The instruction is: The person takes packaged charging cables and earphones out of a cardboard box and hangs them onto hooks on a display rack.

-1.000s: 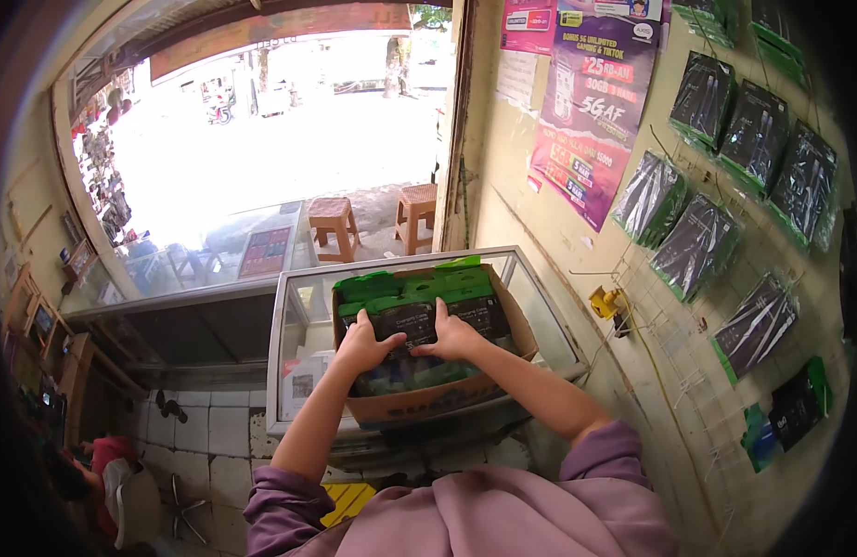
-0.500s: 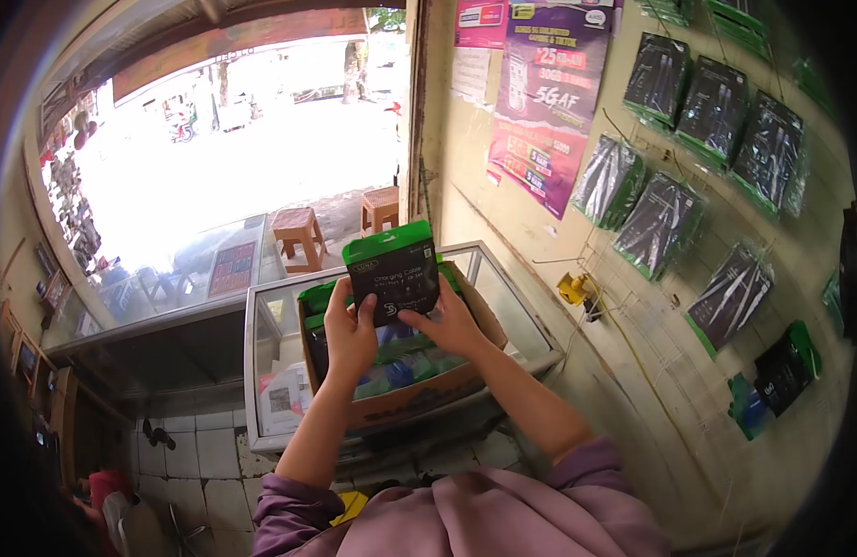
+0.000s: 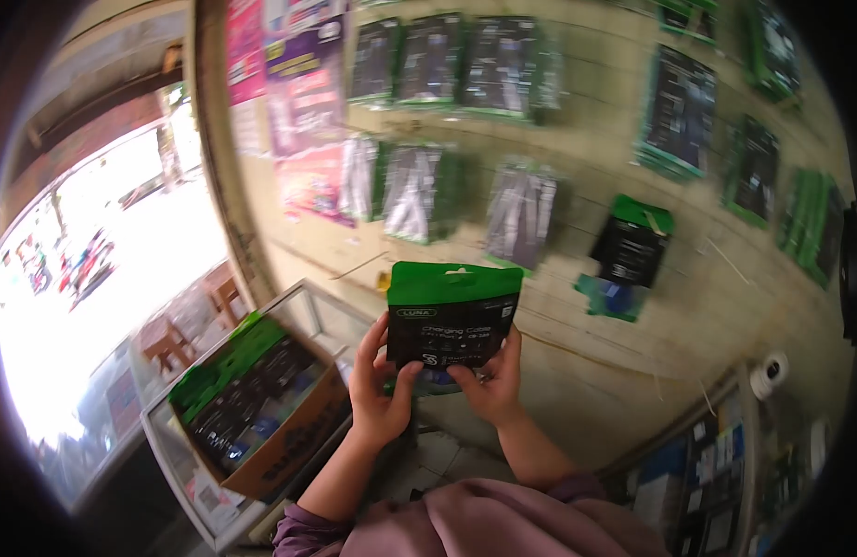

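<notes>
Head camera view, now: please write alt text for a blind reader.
A person's left hand and right hand hold a green-and-black LUNA charging cable pack. At lower left, an open cardboard box of similar packs sits on a glass display case; hanging packs line the wall.

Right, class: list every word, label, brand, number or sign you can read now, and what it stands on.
"LUNA": held green-and-black packet, just below its green top.
"Charging Cable": same packet, lower on its black front.
Too small to read surely: that packet's other print.
Too blurred to read surely: large letters on the carton, packets inside it, wall posters, hanging packs, lower-right shelf goods, dark right-edge item.
</notes>
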The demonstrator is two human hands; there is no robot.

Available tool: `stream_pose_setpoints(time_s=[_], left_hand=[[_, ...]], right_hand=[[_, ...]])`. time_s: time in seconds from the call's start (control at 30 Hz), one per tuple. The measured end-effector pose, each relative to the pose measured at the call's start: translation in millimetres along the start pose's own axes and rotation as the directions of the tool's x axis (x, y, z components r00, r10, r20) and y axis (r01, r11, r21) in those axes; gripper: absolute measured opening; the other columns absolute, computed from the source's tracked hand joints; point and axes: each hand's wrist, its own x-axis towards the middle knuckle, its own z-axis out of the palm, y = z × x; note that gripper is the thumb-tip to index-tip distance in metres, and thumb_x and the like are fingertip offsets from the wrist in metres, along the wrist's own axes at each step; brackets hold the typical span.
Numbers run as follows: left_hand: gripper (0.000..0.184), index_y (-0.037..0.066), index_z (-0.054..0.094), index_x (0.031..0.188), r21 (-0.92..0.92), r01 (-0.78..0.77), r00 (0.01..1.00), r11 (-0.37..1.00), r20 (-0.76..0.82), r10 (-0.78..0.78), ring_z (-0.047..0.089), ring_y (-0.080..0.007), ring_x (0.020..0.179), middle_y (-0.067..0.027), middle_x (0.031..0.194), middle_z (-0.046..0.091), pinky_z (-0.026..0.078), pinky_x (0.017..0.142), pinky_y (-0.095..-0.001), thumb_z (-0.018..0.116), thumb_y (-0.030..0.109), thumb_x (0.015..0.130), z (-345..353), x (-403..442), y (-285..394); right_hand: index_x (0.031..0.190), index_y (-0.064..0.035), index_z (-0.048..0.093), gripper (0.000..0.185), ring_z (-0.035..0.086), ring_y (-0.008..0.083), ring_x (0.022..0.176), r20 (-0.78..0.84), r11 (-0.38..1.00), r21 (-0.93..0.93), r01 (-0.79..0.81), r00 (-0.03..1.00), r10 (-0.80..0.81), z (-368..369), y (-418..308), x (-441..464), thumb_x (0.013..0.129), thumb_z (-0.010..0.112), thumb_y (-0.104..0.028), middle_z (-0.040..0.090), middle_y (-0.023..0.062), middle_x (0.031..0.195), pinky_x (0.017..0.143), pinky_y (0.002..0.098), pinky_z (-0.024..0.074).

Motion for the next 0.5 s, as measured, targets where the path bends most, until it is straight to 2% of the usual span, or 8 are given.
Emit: stream_pose_setpoints(time_s=[0.03, 0.13, 0.17, 0.2, 0.27, 0.3, 0.43, 0.5], left_hand=[[0.066, -0.002, 0.029, 0.149, -0.042, -0.050, 0.999, 0.998, 0.015, 0.051, 0.061, -0.0242, 0.115, -0.0188, 0.128, 0.055, 0.056, 0.084, -0.0315, 0.061, -0.010, 0.091, 23, -1, -6], [0.071, 0.000, 0.023, 0.151, -0.186, -0.032, 0.995, 0.982, 0.082, 0.048, 0.062, -0.0235, 0.112, -0.0183, 0.136, 0.050, 0.055, 0.085, -0.0297, 0.057, -0.013, 0.090, 81, -2, -11], [0.065, -0.002, 0.030, 0.148, -0.227, -0.045, 0.997, 0.973, 0.057, 0.059, 0.064, -0.0216, 0.108, -0.0174, 0.131, 0.053, 0.058, 0.079, -0.0266, 0.058, -0.013, 0.090, 102, -3, -16], [0.065, -0.002, 0.030, 0.148, -0.257, -0.040, 0.995, 0.966, 0.074, 0.061, 0.064, -0.0216, 0.108, -0.0174, 0.131, 0.053, 0.058, 0.079, -0.0266, 0.058, -0.013, 0.090, 119, -1, -14], [0.056, -0.002, 0.040, 0.142, 0.015, -0.159, 0.980, 0.987, 0.120, 0.157, 0.065, -0.0175, 0.100, -0.0154, 0.122, 0.057, 0.059, 0.073, -0.0246, 0.058, -0.013, 0.090, 147, 6, -7], [0.048, -0.003, 0.049, 0.137, -0.035, -0.138, 0.983, 0.990, 0.120, 0.141, 0.065, -0.0133, 0.093, -0.0136, 0.117, 0.058, 0.060, 0.070, -0.0232, 0.057, -0.013, 0.091, 160, 11, -4], [0.046, -0.003, 0.052, 0.137, -0.046, -0.154, 0.973, 0.987, 0.168, 0.160, 0.064, -0.0116, 0.090, -0.0136, 0.120, 0.057, 0.060, 0.070, -0.0234, 0.055, -0.013, 0.092, 193, 23, 2], [0.046, -0.002, 0.053, 0.137, -0.049, -0.178, 0.968, 0.983, 0.172, 0.184, 0.062, -0.0103, 0.089, -0.0121, 0.119, 0.057, 0.060, 0.070, -0.0231, 0.054, -0.012, 0.093, 204, 32, 8]], right_hand=[[0.147, 0.0026, 0.023, 0.079, 0.059, 0.0245, 0.118, -0.039, 0.999, -0.047, 0.016, 0.999, -0.018, -15, -12, -2, 0.086, 0.074, 0.000, 0.052, 0.0190, 0.134, 0.098, 0.0349, 0.0496], [0.152, 0.0017, 0.013, 0.082, 0.058, 0.0258, 0.120, -0.110, 0.984, -0.153, 0.096, 0.987, -0.113, -55, -43, -8, 0.090, 0.068, -0.001, 0.049, 0.0214, 0.136, 0.098, 0.0345, 0.0497], [0.152, 0.0017, 0.015, 0.079, 0.058, 0.0264, 0.119, -0.120, 0.948, -0.281, 0.149, 0.975, -0.188, -68, -50, -10, 0.092, 0.065, -0.002, 0.048, 0.0224, 0.136, 0.097, 0.0346, 0.0497], [0.153, 0.0017, 0.017, 0.075, 0.057, 0.0269, 0.119, -0.117, 0.896, -0.399, 0.195, 0.958, -0.260, -80, -58, -11, 0.093, 0.063, -0.003, 0.048, 0.0234, 0.136, 0.096, 0.0346, 0.0497], [0.151, 0.0022, 0.023, 0.070, 0.057, 0.0274, 0.117, -0.123, 0.822, -0.547, 0.161, 0.955, -0.269, -105, -78, -12, 0.093, 0.062, -0.003, 0.048, 0.0234, 0.135, 0.095, 0.0349, 0.0495], [0.150, 0.0027, 0.029, 0.065, 0.057, 0.0279, 0.114, -0.119, 0.743, -0.657, 0.127, 0.956, -0.269, -116, -86, -10, 0.093, 0.061, -0.004, 0.049, 0.0235, 0.133, 0.094, 0.0352, 0.0493], [0.145, 0.0030, 0.040, 0.058, 0.057, 0.0295, 0.109, -0.073, 0.597, -0.784, 0.171, 0.930, -0.361, -140, -115, 6, 0.092, 0.063, -0.004, 0.050, 0.0229, 0.129, 0.091, 0.0361, 0.0488], [0.147, 0.0041, 0.034, 0.060, 0.060, 0.0223, 0.113, 0.030, 0.469, -0.847, 0.251, 0.902, -0.430, -150, -121, 15, 0.093, 0.058, 0.000, 0.044, 0.0179, 0.135, 0.075, 0.0228, 0.0568]])
